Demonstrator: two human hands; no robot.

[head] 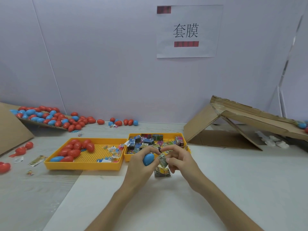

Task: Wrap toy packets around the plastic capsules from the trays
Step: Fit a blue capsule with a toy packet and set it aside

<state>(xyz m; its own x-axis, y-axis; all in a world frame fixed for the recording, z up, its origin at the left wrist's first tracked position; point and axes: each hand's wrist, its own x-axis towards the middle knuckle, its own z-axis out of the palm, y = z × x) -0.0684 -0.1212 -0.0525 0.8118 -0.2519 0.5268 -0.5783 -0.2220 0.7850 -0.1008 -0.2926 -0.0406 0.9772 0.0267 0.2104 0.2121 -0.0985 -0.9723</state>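
My left hand [141,164] grips a blue plastic capsule [148,159] just in front of the right yellow tray [126,158]. Beside it, my right hand [178,160] pinches a printed toy packet [162,161] that touches the capsule's right end. Another packet [162,172] lies on the table under my hands. The right tray holds several printed packets [146,142]. In the left yellow tray [83,165] lie several red capsules [75,148], one blue capsule [56,158] and small clear toy bags [113,150].
A cardboard ramp [41,124] at the back left carries a heap of red and blue capsules, with more strewn along the wall [116,122]. A folded cardboard chute [233,124] stands at the right. Loose capsules [25,148] and wrappers [37,160] lie at the left.
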